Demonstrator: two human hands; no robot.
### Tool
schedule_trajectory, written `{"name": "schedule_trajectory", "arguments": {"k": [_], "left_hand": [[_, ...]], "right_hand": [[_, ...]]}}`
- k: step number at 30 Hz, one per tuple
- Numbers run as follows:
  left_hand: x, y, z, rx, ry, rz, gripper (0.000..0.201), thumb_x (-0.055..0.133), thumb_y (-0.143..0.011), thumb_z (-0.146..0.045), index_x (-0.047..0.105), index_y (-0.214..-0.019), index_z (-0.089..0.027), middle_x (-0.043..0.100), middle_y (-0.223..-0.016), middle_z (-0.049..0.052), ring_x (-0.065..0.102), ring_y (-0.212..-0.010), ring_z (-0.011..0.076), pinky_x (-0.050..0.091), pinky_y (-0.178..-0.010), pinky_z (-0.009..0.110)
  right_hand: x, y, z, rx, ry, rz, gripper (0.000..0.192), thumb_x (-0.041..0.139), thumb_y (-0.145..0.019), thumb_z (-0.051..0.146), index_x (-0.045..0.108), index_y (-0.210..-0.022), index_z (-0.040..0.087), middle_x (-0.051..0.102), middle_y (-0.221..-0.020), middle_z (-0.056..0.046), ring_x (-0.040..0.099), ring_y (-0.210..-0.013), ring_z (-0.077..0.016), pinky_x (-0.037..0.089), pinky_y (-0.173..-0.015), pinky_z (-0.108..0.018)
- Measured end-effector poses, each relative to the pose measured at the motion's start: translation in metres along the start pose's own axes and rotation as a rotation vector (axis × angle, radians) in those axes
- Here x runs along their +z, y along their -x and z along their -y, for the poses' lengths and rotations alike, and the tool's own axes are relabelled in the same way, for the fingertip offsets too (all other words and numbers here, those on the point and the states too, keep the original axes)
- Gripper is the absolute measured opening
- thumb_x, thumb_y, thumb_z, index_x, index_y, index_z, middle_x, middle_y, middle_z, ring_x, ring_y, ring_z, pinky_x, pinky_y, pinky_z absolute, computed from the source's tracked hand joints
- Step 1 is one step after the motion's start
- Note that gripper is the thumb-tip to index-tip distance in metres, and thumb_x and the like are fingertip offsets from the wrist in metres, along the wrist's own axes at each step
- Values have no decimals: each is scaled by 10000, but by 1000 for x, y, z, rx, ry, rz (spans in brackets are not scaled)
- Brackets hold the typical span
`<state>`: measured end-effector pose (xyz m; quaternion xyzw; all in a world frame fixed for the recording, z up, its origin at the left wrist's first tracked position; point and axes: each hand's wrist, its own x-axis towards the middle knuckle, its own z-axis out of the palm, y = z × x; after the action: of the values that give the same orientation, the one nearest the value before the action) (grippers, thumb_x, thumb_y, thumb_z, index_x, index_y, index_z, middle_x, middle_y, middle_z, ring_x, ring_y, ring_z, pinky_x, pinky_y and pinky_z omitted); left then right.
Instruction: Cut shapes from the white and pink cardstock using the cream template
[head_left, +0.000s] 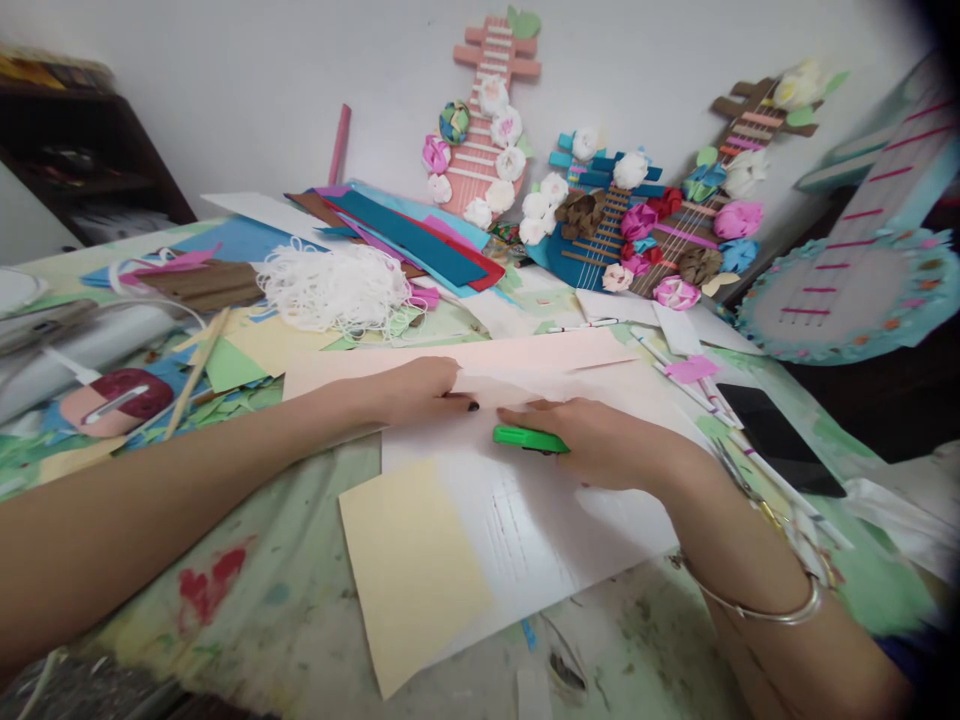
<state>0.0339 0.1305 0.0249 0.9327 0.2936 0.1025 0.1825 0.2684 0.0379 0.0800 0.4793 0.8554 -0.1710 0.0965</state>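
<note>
A pale pink paper sheet (pixel 352 372) lies across the table in front of me, over a white sheet (pixel 540 545) with thin lines on it. My left hand (pixel 416 392) is closed at the pink paper's edge, its thumb bent toward the middle and its other fingers partly hidden. Facing it, my right hand (pixel 611 440) grips a green plastic tool (pixel 529 439) with dark parts underneath. Its working end does not show, so I cannot tell its exact kind. Cream paper (pixel 412 570) overlaps the white sheet at the near left.
White string (pixel 337 285) and stacked coloured card (pixel 412 235) lie behind my left arm. Decorated paper instruments (pixel 487 150) lean on the wall. At right are a black phone (pixel 780 438) and scissors (pixel 739 470); paper scraps (pixel 232 360) and a pink device (pixel 116 402) are at left.
</note>
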Motion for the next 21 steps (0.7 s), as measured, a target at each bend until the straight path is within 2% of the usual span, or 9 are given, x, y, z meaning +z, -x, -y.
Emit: {"name": "schedule_trajectory", "arguments": {"k": [11, 21], "left_hand": [[-7, -3, -5, -75, 107, 85, 307, 473, -873, -380, 672, -973, -169, 678, -990, 60, 627, -904, 222, 453, -773, 291], [-13, -5, -5, -75, 177, 141, 249, 490, -864, -340, 656, -956, -179, 699, -1027, 39, 632, -917, 198, 455, -783, 255]], "right_hand": [[-3, 0, 3, -6, 10, -14, 733, 483, -746, 44, 483, -1429, 311, 590, -1382, -49, 639, -1089, -282, 475, -859, -353], [-3, 0, 3, 18, 14, -9, 767, 479, -724, 21, 479, -1428, 326, 619, -1348, -36, 635, -1079, -278, 478, -841, -341]]}}
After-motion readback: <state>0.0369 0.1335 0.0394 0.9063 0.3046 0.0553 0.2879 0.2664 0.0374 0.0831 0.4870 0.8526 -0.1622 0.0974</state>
